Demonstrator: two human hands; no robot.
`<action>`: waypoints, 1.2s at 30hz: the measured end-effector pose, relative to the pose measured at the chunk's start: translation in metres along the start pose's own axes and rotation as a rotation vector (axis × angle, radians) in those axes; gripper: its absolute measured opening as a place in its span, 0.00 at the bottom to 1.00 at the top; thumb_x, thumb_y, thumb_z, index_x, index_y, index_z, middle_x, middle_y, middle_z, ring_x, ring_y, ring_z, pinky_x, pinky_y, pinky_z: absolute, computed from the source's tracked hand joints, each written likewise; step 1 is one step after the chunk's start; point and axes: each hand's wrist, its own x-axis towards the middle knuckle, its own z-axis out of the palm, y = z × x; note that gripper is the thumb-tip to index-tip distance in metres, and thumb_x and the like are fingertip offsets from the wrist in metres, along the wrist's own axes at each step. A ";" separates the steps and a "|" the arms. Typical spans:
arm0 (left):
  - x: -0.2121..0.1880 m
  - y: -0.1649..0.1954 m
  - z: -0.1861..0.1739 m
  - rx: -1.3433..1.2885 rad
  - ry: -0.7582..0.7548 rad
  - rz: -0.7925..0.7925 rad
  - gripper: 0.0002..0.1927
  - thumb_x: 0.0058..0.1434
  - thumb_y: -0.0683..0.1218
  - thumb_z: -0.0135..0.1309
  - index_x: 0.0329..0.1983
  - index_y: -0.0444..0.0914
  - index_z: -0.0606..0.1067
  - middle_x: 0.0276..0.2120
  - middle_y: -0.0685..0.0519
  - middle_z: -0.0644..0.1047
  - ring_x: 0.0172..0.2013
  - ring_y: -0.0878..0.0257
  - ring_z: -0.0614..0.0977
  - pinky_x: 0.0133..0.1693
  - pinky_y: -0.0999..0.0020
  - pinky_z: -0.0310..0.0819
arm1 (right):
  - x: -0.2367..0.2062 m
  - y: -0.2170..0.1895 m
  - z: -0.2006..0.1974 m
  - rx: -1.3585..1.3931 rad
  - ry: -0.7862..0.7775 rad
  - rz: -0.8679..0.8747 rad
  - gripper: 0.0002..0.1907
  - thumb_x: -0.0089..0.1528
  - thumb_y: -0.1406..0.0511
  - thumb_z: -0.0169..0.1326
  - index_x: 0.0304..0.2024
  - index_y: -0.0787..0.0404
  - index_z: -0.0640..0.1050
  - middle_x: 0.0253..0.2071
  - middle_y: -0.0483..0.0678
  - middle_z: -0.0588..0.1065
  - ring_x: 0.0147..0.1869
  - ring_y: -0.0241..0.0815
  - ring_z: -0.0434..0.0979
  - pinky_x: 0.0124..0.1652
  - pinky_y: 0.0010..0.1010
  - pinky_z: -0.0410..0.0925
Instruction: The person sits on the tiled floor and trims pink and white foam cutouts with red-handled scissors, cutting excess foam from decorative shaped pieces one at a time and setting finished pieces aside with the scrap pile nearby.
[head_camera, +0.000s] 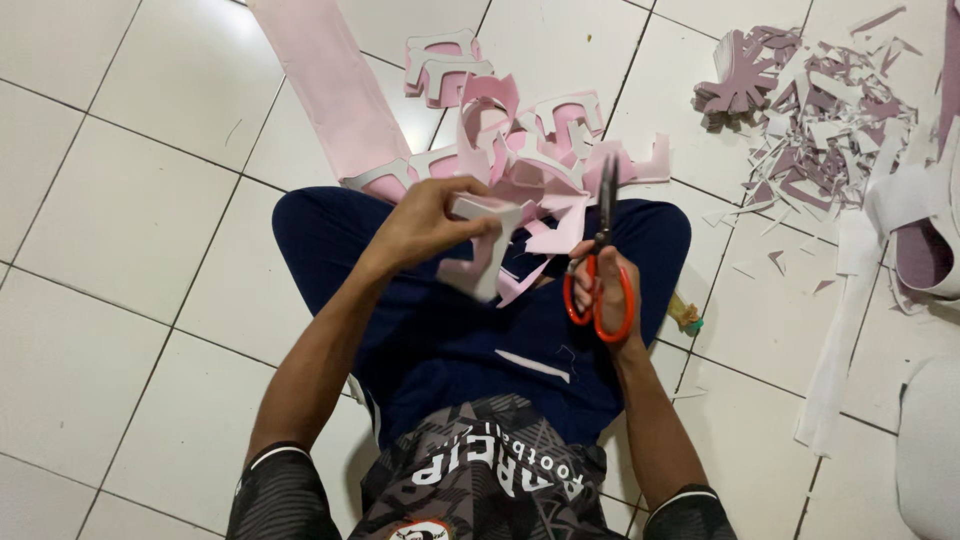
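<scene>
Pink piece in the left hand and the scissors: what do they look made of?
Pink piece: apparently soft foam sheet, matte, pink face with grey-white back; it bends without creasing. Scissors in the right hand: dark metal blades, glossy orange handles that look plastic.

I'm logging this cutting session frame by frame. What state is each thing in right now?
left hand: gripping the pink foam piece
pink foam piece: held up over the lap, partly cut
right hand: fingers through the scissors' orange handles
scissors: blades nearly closed, pointing away from the person
pink cut shapes: piled loosely on the floor ahead
purple scraps: scattered on the tiles at the right
pink strip: lying flat on the floor
</scene>
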 end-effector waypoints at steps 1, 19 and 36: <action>0.006 0.000 0.001 0.004 0.132 0.029 0.18 0.60 0.46 0.62 0.48 0.30 0.77 0.37 0.49 0.83 0.38 0.67 0.86 0.39 0.72 0.81 | 0.002 0.001 -0.008 0.026 0.014 -0.043 0.31 0.73 0.46 0.40 0.48 0.69 0.73 0.25 0.40 0.64 0.24 0.28 0.63 0.25 0.21 0.61; 0.238 -0.085 0.039 -0.297 0.717 0.116 0.34 0.68 0.49 0.59 0.66 0.27 0.58 0.65 0.32 0.63 0.62 0.45 0.70 0.59 0.57 0.72 | -0.002 0.058 -0.044 -0.043 0.260 0.053 0.27 0.71 0.50 0.46 0.48 0.71 0.74 0.22 0.42 0.64 0.20 0.28 0.62 0.19 0.22 0.59; 0.139 -0.109 0.062 0.656 0.389 0.299 0.21 0.53 0.44 0.66 0.49 0.35 0.75 0.44 0.43 0.80 0.50 0.45 0.80 0.54 0.52 0.71 | 0.018 0.053 -0.034 -0.112 0.276 0.101 0.19 0.69 0.56 0.53 0.46 0.68 0.76 0.21 0.40 0.64 0.18 0.28 0.62 0.18 0.22 0.59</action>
